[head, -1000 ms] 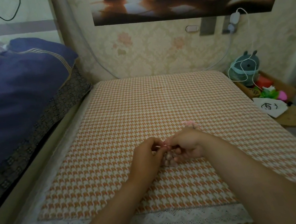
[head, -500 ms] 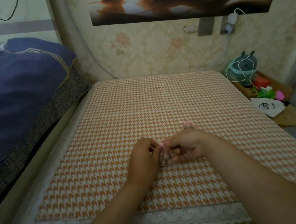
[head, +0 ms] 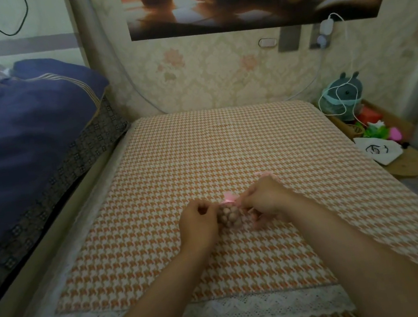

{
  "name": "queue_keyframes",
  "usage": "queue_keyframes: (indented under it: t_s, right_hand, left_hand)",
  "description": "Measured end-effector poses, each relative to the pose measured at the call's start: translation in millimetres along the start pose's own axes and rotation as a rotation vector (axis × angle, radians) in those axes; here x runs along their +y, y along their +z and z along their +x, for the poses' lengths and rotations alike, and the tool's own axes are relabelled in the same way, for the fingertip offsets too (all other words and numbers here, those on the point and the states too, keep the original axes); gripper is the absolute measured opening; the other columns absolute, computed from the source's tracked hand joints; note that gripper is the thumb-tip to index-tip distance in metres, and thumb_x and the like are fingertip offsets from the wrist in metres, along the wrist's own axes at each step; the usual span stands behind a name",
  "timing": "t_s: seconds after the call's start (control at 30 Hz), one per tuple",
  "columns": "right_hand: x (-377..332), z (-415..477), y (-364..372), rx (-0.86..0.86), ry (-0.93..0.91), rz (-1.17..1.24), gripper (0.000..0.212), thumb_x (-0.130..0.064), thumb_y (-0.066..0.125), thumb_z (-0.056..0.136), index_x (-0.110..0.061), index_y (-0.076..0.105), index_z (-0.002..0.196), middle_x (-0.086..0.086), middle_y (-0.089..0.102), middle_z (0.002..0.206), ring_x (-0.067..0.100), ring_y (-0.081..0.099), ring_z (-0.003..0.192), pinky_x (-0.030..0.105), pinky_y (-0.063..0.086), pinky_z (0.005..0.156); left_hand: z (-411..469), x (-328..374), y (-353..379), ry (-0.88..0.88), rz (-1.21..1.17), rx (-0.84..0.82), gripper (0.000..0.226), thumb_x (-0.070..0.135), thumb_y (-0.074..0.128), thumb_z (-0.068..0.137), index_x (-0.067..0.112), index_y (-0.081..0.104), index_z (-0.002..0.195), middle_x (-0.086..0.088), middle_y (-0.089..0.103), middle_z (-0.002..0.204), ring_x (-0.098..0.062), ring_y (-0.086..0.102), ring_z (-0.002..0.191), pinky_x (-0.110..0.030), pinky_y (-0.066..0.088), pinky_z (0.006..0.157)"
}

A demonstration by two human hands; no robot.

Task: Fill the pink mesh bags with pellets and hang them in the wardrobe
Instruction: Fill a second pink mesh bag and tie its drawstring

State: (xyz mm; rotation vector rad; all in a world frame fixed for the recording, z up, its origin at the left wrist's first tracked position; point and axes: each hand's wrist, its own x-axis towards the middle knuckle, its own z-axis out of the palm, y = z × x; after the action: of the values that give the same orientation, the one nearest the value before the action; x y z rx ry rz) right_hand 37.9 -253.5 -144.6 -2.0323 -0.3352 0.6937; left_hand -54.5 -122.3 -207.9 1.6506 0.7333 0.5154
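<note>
A small pink mesh bag (head: 229, 214) full of round tan pellets rests on the orange houndstooth mat (head: 227, 144), between my two hands. Its gathered pink top (head: 229, 198) sticks up above the pellets. My left hand (head: 198, 221) pinches the drawstring on the bag's left side. My right hand (head: 263, 200) grips the drawstring on the right side, fingers closed. Another scrap of pink mesh (head: 266, 174) peeks out just behind my right hand; most of it is hidden.
A dark blue quilt (head: 23, 149) is piled on the bed at left. At the right edge a wooden shelf holds a teal plush (head: 344, 94), a white pouch (head: 379, 149) and small coloured toys. A white charging cable (head: 344, 54) hangs from the wall socket.
My hands have drawn apart a little, and the bag's pink gathered top now shows between them, pulled tight above the pellets.
</note>
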Motion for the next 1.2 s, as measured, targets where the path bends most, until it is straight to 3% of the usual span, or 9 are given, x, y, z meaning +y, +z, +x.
queue_keyframes:
  t_s: [0.2, 0.37, 0.6, 0.7, 0.8, 0.93, 1.03, 1.13, 1.2]
  right_hand:
    - [6.3, 3.0, -3.0, 0.059, -0.027, -0.05, 0.018, -0.005, 0.069, 0.091, -0.008, 0.069, 0.073, 0.01, 0.059, 0.063, 0.016, 0.051, 0.042, 0.038, 0.059, 0.045]
    - [7.0, 1.8, 0.0, 0.005, 0.003, -0.041, 0.023, 0.001, 0.061, 0.093, -0.006, 0.063, 0.071, 0.015, 0.055, 0.064, 0.012, 0.047, 0.037, 0.028, 0.053, 0.036]
    - [13.3, 4.7, 1.9, 0.015, 0.028, -0.038, 0.02, 0.004, 0.061, 0.092, -0.005, 0.059, 0.073, 0.013, 0.051, 0.059, 0.012, 0.043, 0.031, 0.027, 0.048, 0.034]
    - [12.1, 5.7, -5.0, 0.064, -0.093, -0.253, 0.017, -0.015, 0.071, 0.089, -0.013, 0.073, 0.072, 0.003, 0.062, 0.056, 0.012, 0.055, 0.044, 0.023, 0.051, 0.045]
    - [9.1, 9.6, -20.3, 0.207, -0.2, -0.379, 0.02, -0.031, 0.069, 0.087, -0.017, 0.077, 0.076, 0.0, 0.074, 0.074, 0.015, 0.069, 0.071, 0.027, 0.055, 0.068]
    - [16.2, 17.2, -37.7, 0.463, -0.262, -0.552, 0.02, -0.029, 0.055, 0.09, -0.031, 0.069, 0.105, -0.004, 0.066, 0.112, 0.017, 0.064, 0.098, 0.035, 0.054, 0.082]
    - [31.8, 29.6, -41.3, 0.374, -0.256, -0.629, 0.041, -0.029, 0.051, 0.089, -0.031, 0.058, 0.13, 0.003, 0.049, 0.131, 0.025, 0.047, 0.123, 0.042, 0.047, 0.1]
    - [43.9, 38.4, -38.0, 0.229, -0.231, -0.661, 0.053, -0.028, 0.049, 0.09, -0.029, 0.05, 0.142, 0.006, 0.046, 0.139, 0.027, 0.041, 0.133, 0.044, 0.041, 0.11]
    - [45.6, 41.5, -36.1, 0.206, -0.263, -0.655, 0.045, -0.021, 0.051, 0.095, -0.024, 0.054, 0.14, 0.008, 0.046, 0.136, 0.025, 0.049, 0.122, 0.038, 0.043, 0.107]
  left_hand:
    - [-2.9, 9.5, 3.5, -0.085, -0.152, 0.05, 0.019, 0.008, 0.065, 0.089, 0.009, 0.062, 0.071, -0.021, 0.07, 0.083, -0.033, 0.071, 0.078, -0.043, 0.062, 0.067]
    - [-1.4, 6.2, 7.7, -0.113, -0.215, 0.053, 0.011, 0.005, 0.063, 0.091, -0.004, 0.064, 0.085, -0.025, 0.07, 0.088, -0.028, 0.07, 0.072, -0.03, 0.06, 0.057]
    - [-2.2, 6.0, 6.5, -0.151, -0.196, 0.019, 0.014, 0.008, 0.063, 0.092, -0.006, 0.064, 0.091, -0.024, 0.071, 0.091, -0.027, 0.072, 0.077, -0.03, 0.061, 0.058]
    - [5.8, 9.1, 0.9, 0.026, 0.095, -0.018, 0.011, 0.024, 0.064, 0.088, 0.014, 0.064, 0.083, -0.01, 0.071, 0.086, -0.025, 0.07, 0.078, -0.042, 0.061, 0.071]
    - [6.0, 25.1, -8.1, 0.179, 0.441, -0.093, 0.019, 0.03, 0.06, 0.092, 0.02, 0.058, 0.108, 0.004, 0.065, 0.098, -0.017, 0.063, 0.088, -0.03, 0.05, 0.079]
    - [6.6, 40.6, -9.8, 0.331, 0.553, -0.36, 0.045, 0.03, 0.064, 0.09, 0.025, 0.051, 0.133, 0.01, 0.06, 0.113, 0.003, 0.062, 0.098, -0.019, 0.05, 0.087]
    - [7.0, 41.6, -4.8, 0.286, 0.578, -0.575, 0.057, 0.018, 0.069, 0.084, 0.018, 0.051, 0.138, 0.014, 0.063, 0.093, 0.008, 0.06, 0.069, -0.004, 0.047, 0.066]
    - [10.3, 42.2, -3.1, 0.354, 0.653, -0.55, 0.061, 0.009, 0.069, 0.084, 0.015, 0.049, 0.141, 0.009, 0.061, 0.097, 0.005, 0.055, 0.071, 0.0, 0.041, 0.064]
    - [12.7, 43.5, -3.1, 0.395, 0.67, -0.464, 0.065, 0.016, 0.074, 0.083, 0.016, 0.048, 0.143, 0.005, 0.061, 0.111, 0.001, 0.055, 0.081, -0.004, 0.038, 0.071]
